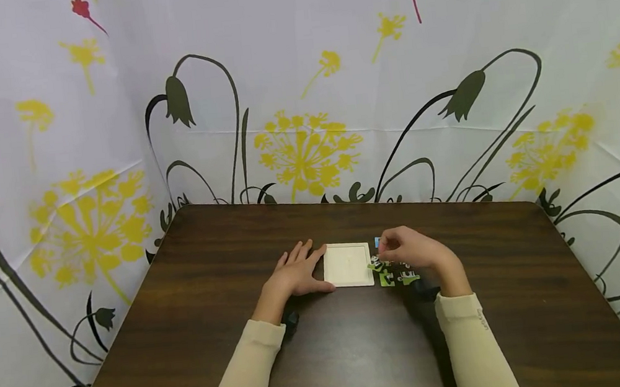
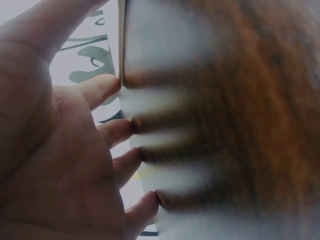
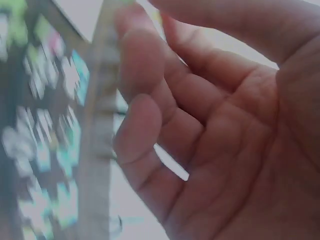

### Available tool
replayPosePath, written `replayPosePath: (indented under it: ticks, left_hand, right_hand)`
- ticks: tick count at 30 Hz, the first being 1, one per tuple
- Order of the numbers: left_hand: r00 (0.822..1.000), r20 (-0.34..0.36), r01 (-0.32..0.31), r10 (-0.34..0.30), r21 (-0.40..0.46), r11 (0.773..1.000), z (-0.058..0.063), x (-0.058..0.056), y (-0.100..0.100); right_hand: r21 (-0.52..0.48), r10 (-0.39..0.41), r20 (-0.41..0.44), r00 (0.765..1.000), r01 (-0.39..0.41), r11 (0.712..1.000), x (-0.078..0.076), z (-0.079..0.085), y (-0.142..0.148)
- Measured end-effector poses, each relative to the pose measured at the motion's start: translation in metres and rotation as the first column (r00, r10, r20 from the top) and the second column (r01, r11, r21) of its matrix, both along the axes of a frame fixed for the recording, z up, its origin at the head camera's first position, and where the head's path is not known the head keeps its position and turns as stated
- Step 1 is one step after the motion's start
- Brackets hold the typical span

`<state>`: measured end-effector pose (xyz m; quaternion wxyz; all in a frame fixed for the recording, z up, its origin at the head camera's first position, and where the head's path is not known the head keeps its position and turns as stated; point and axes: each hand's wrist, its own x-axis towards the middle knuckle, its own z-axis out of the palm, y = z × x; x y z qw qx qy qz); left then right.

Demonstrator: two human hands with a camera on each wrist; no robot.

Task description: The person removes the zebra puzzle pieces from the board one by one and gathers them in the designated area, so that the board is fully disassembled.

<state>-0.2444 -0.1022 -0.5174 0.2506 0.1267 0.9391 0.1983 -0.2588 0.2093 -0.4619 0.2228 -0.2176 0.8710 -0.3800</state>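
Note:
A pale square puzzle tray (image 1: pixel 347 265), bare inside, lies on the brown table. My left hand (image 1: pixel 295 274) is spread at its left side, with index finger and thumb at the tray's edge. Up close in the left wrist view, the fingertips (image 2: pixel 106 91) of that hand rest on the tabletop. Over the tray's right edge, my right hand (image 1: pixel 409 247) pinches a green-and-white puzzle piece (image 1: pixel 376 264), mostly hidden by the fingers. More jigsaw pieces (image 1: pixel 387 279) with green, black and white print lie below that hand; in the right wrist view the loose pieces (image 3: pixel 67 205) are blurred.
The dark wooden table (image 1: pixel 219 352) stretches out on all sides of the tray. Behind its far edge hangs a white curtain (image 1: pixel 284 46) printed with flowers. Part of a blue piece (image 1: pixel 377 242) shows beside the right hand.

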Motion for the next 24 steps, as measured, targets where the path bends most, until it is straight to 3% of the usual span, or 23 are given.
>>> replayPosePath:
  ticks: [6, 11, 17, 24]
  left_hand:
    - [1.000, -0.009, 0.019, -0.019, 0.001, 1.000, 0.004, 0.000, 0.002]
    - [1.000, -0.012, 0.012, -0.012, 0.001, 1.000, 0.002, 0.001, 0.000]
    - [1.000, -0.020, 0.002, -0.002, 0.017, 1.000, 0.000, 0.003, -0.001]
    - [1.000, -0.028, 0.003, -0.002, 0.017, 1.000, -0.001, 0.003, -0.002]
  right_hand:
    - [0.080, -0.069, 0.002, 0.998, 0.068, 0.994, 0.006, 0.009, 0.050]
    - [0.143, -0.123, 0.071, 0.990, 0.112, 0.983, 0.011, 0.005, 0.077]
    - [0.205, -0.195, 0.136, 0.971, 0.166, 0.965, 0.015, -0.001, 0.091]
    - [0.213, -0.207, 0.130, 0.970, 0.176, 0.961, 0.013, -0.006, 0.088]
